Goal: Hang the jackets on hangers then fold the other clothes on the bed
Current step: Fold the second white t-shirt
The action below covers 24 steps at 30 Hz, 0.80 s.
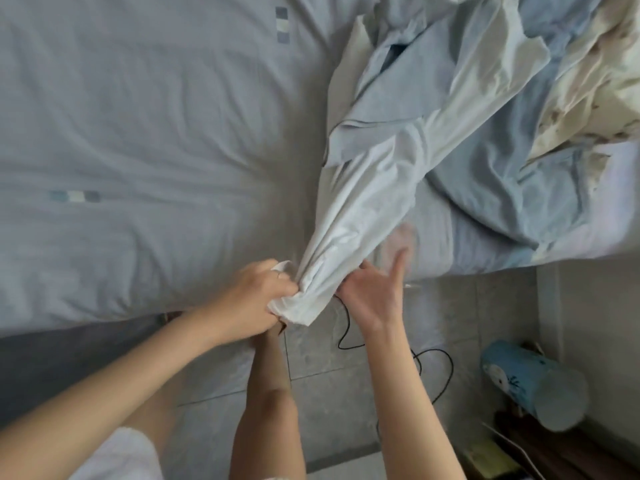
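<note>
Garment (363, 209), white, runs from mid-bed down to the near edge of the bed (138, 133), its bunched end gripped in the left hand (256, 299). Right hand (374, 292) sits just beside it at that edge, fingers spread, holding nothing; fingertips blurred.

1. Left grip (256, 299): thin pale ring (279, 275) on one finger, near the knuckle; band detail too small to read.
2. Right grip (370, 296): fingers bare, tips smeared by blur.
3. Both forearms bare from wrist to frame edge.
4. White clothing (121, 455) at the lower edge, soft, faintly textured; kind of garment unclear.
5. Legs bare below it; one knee (273, 400) in view.
</note>
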Each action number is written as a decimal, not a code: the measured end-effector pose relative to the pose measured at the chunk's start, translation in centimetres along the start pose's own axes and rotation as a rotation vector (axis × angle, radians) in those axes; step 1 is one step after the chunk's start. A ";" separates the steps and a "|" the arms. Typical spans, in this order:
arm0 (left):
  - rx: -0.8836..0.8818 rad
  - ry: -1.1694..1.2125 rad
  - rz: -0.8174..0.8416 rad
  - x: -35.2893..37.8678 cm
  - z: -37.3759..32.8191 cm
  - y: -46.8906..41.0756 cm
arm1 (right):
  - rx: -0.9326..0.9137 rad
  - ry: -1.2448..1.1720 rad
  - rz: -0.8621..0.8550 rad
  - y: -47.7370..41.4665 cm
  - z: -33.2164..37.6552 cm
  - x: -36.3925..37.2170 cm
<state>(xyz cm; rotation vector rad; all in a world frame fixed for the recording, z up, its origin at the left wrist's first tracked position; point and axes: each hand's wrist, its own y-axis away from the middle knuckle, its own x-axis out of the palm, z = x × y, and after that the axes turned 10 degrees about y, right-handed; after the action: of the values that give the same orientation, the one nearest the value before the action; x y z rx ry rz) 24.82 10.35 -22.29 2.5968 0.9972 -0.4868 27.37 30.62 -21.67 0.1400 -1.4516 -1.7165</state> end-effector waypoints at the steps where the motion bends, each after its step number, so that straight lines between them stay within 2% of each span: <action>1: -0.028 0.060 -0.014 -0.4 0.3 1.3 | 0.002 0.079 -0.039 0.1 -0.8 1.2; 3: -0.152 0.209 -0.073 -1.2 1.0 3.2 | 0.009 0.283 -0.242 0.2 -2.2 3.6; 6: -0.337 0.197 -0.112 -4.9 0.9 6.5 | -0.070 0.459 -0.309 2.1 -4.2 8.4; 7: -0.402 0.248 -0.128 -6.5 0.4 7.4 | -0.137 0.539 -0.267 3.4 -4.3 10.2; 8: -0.459 0.407 -0.154 -8.8 -0.7 8.6 | -0.198 0.649 -0.193 5.5 -4.2 12.3; 10: -0.478 0.917 -0.287 -11.9 -2.7 10.0 | -0.265 0.915 -0.031 9.6 -3.4 15.8; 11: -0.458 1.136 -0.333 -13.2 -3.7 10.6 | -0.264 1.029 0.055 11.4 -3.1 17.1; 13: -0.497 1.390 -0.336 -15.6 -6.4 12.3 | -0.199 1.256 0.226 14.9 -3.5 19.6; 15: -0.543 1.439 -0.328 -17.1 -8.5 14.0 | -0.084 1.470 0.440 17.3 -5.2 22.0; 16: -0.569 1.345 -0.404 -17.4 -9.0 14.7 | -0.052 1.590 0.464 17.8 -6.3 22.7; 18: -0.588 1.146 -0.660 -18.2 -9.7 16.4 | 0.001 1.853 0.473 17.7 -8.4 23.3; 20: -0.573 1.147 -0.827 -19.5 -10.9 18.9 | -0.007 2.128 0.444 17.6 -9.8 23.3; 22: -0.508 1.255 -0.855 -20.2 -11.6 20.6 | 0.073 2.113 0.336 17.4 -9.9 22.3; 23: -0.446 1.302 -0.830 -20.9 -12.3 21.6 | 0.136 1.933 0.247 17.7 -9.9 22.6; 24: -0.379 1.322 -0.788 -21.8 -13.3 22.5 | 0.185 1.655 0.157 18.0 -9.9 22.9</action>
<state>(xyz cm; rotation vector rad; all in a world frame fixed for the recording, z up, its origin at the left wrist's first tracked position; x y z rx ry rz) 27.70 -12.80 2.47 1.8496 2.1675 1.3303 28.27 8.99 0.13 1.1715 -0.2931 -0.7451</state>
